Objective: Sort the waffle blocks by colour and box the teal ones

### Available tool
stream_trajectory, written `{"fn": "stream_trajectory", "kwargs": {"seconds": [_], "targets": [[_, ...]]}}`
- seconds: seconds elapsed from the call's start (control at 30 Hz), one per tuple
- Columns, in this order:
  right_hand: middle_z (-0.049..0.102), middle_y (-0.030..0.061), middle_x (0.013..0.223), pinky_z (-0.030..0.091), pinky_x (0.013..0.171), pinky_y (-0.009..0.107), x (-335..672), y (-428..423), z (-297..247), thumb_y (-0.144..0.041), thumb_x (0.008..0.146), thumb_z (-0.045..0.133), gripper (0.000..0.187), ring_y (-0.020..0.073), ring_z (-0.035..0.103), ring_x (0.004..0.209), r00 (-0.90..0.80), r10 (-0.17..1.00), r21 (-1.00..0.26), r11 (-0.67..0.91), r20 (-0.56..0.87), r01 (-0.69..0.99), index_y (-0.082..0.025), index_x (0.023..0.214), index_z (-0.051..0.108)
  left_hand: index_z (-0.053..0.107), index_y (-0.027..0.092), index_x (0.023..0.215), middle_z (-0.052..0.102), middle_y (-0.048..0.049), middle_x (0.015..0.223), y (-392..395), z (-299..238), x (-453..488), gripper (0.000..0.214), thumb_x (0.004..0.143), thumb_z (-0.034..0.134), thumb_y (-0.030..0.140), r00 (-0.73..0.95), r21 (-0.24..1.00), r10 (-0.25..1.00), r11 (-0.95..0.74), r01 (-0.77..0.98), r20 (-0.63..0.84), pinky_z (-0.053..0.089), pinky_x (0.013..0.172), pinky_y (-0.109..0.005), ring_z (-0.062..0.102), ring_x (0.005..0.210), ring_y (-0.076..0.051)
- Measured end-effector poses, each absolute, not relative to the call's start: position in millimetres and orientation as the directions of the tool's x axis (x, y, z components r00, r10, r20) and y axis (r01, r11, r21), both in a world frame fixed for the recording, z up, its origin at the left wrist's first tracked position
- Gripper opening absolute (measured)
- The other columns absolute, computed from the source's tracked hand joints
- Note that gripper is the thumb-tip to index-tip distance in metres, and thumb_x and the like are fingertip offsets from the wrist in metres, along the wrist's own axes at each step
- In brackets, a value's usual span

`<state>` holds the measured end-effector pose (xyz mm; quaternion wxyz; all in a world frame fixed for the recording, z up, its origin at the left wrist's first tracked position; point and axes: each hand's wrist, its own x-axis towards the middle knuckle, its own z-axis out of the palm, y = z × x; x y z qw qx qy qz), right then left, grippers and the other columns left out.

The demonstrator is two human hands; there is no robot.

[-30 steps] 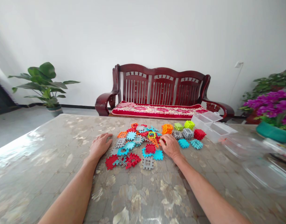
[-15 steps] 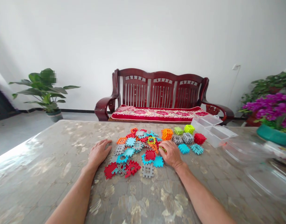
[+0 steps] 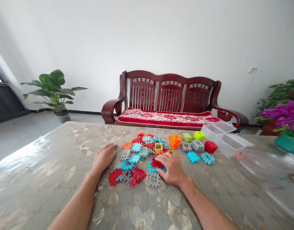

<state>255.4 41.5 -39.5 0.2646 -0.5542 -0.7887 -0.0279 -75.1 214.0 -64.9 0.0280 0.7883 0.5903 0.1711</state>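
Built cubes (image 3: 197, 145) stand toward the table's (image 3: 53, 166) far edge, while loose tiles (image 3: 136, 148) lie unjoined under the flat, spread left hand (image 3: 104, 158) and the right hand (image 3: 172, 167), whose grip cannot be told.

the right hand (image 3: 172, 169) hides part of a red tile (image 3: 156, 163); the clear lid (image 3: 269, 163) is blurred and cut by the right edge.

Beyond the table's (image 3: 41, 179) far edge I see a dark red wooden bench (image 3: 171, 92) with a red cushion (image 3: 166, 117). A clear compartment box (image 3: 226, 137) sits near the far right corner. A leafy potted plant (image 3: 53, 92) stands on the floor to the left.
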Motion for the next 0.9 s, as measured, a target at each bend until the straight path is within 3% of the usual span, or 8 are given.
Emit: {"fn": "stream_trajectory", "kwargs": {"seconds": [0.2,0.33,0.47,0.6,0.77,0.9], "targets": [[0.075,0.0036,0.109,0.046,0.088,0.039,257.2,47.4,-48.6,-0.025,0.092,0.063,0.017,0.022,0.063,0.099,-0.245,0.845,-0.208,0.378,0.474,0.902,-0.027,0.106,0.072,0.064,0.029,0.129,0.06,-0.0053,0.143,214.9,-66.1,-76.4,0.044,0.091,0.042,0.039,0.244,0.246,0.942,-0.3,0.922,0.231,0.043,0.109,-0.041,0.056,0.13,-0.026],[0.077,0.0044,0.099,0.048,0.084,0.036,259.1,50.4,-48.8,-0.028,0.096,0.058,0.017,0.0211,0.065,0.092,-0.212,0.795,-0.211,0.389,0.568,0.897,-0.025,0.105,0.073,0.066,0.029,0.127,0.061,-0.0044,0.141,214.2,-65.4,-76.3,0.043,0.09,0.044,0.038,0.242,0.245,0.94,-0.3,0.922,0.24,0.043,0.109,-0.04,0.057,0.129,-0.025],[0.077,0.0045,0.099,0.052,0.083,0.033,267.8,50.3,-45.4,-0.029,0.1,0.047,0.027,0.0198,0.069,0.091,-0.07,0.802,-0.394,0.365,0.593,0.843,-0.025,0.107,0.073,0.066,0.028,0.127,0.061,-0.0059,0.141,214.1,-64.3,-75.8,0.044,0.09,0.043,0.038,0.25,0.244,0.937,-0.309,0.919,0.245,0.044,0.109,-0.042,0.057,0.128,-0.026],[0.078,0.0024,0.099,0.054,0.081,0.03,278.4,47.4,-43.4,-0.029,0.1,0.044,0.03,0.0185,0.071,0.091,0.004,0.882,-0.582,0.308,0.472,0.752,-0.025,0.103,0.074,0.065,0.026,0.127,0.06,-0.0073,0.142,214.9,-64.8,-76.1,0.045,0.091,0.041,0.038,0.255,0.249,0.938,-0.312,0.917,0.235,0.041,0.111,-0.042,0.056,0.129,-0.026],[0.074,0.0047,0.101,0.051,0.087,0.031,281.5,43.7,-39.4,-0.029,0.097,0.049,0.024,0.0197,0.068,0.096,0.031,0.857,-0.441,0.233,0.514,0.867,-0.024,0.101,0.072,0.065,0.027,0.126,0.06,-0.0062,0.142,214.9,-65.6,-76.1,0.044,0.091,0.042,0.039,0.25,0.256,0.939,-0.308,0.916,0.237,0.04,0.112,-0.04,0.056,0.129,-0.024],[0.073,0.0042,0.095,0.049,0.082,0.03,275.1,41.2,-32.5,-0.028,0.091,0.058,0.014,0.0197,0.067,0.09,0.097,0.859,-0.373,0.115,0.503,0.921,-0.024,0.093,0.07,0.065,0.028,0.127,0.06,-0.005,0.142,214.7,-65.5,-76.0,0.044,0.091,0.042,0.04,0.241,0.244,0.941,-0.298,0.923,0.237,0.04,0.113,-0.037,0.056,0.13,-0.023]]}}
